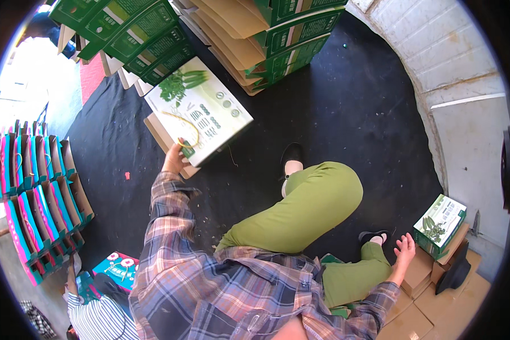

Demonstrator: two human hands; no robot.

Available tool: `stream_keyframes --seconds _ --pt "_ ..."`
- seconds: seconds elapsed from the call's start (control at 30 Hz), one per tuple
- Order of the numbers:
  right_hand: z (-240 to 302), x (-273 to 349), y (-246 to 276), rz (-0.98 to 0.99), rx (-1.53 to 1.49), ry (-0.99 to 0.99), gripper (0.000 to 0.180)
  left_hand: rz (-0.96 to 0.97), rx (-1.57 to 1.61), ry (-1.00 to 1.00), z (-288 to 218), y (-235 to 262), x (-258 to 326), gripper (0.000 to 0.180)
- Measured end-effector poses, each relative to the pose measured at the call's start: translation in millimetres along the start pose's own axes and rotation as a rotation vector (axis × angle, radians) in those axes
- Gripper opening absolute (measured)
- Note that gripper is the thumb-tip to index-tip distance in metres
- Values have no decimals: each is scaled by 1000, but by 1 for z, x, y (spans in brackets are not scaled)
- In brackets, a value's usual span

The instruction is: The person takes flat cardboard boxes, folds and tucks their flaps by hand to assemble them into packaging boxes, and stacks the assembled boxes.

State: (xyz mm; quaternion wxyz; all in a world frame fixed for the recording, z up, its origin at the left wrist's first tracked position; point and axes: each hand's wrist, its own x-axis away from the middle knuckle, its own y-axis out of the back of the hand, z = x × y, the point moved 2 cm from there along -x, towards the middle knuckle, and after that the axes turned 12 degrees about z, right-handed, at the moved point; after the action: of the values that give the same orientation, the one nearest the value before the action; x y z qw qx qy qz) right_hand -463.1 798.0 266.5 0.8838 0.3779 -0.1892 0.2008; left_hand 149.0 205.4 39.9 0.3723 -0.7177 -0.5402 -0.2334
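My left hand (176, 157) is closed on the near corner of a white carton (209, 113) with green vegetables printed on its lid, the thumb on top. A yellow cord handle (194, 127) loops across that lid, close to my thumb. Brown cardboard (158, 133) shows along the carton's left edge. My right hand (404, 252) is held out to the right with nothing in it, fingers apart. Nearest to it sits a smaller green-and-white box (441, 224) on brown cartons.
Tall stacks of green cartons with brown flaps (289, 48) stand ahead. Pink-and-teal boxes (39, 209) are stacked at the left, near a person in a striped shirt (99, 317). Brown cartons (419, 317) and a black hat-like object (454, 273) lie by the right wall. Black sheeting (374, 113) covers the floor.
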Motion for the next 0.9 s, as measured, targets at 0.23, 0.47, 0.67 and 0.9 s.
stream_keyframes --seconds 0.23,0.47,0.67,0.9 --pt "3 20 15 -45 34 -27 41 -298 -43 -223 -24 -21 -45 42" --pt "-3 28 34 -95 21 10 42 -733 -1126 -795 -9 -83 -17 78" --pt "1 30 35 -112 12 29 40 -509 -1673 -376 -31 -118 2 87" --pt "0 52 47 -198 4 5 38 -525 -1616 -423 -59 -106 -22 89"
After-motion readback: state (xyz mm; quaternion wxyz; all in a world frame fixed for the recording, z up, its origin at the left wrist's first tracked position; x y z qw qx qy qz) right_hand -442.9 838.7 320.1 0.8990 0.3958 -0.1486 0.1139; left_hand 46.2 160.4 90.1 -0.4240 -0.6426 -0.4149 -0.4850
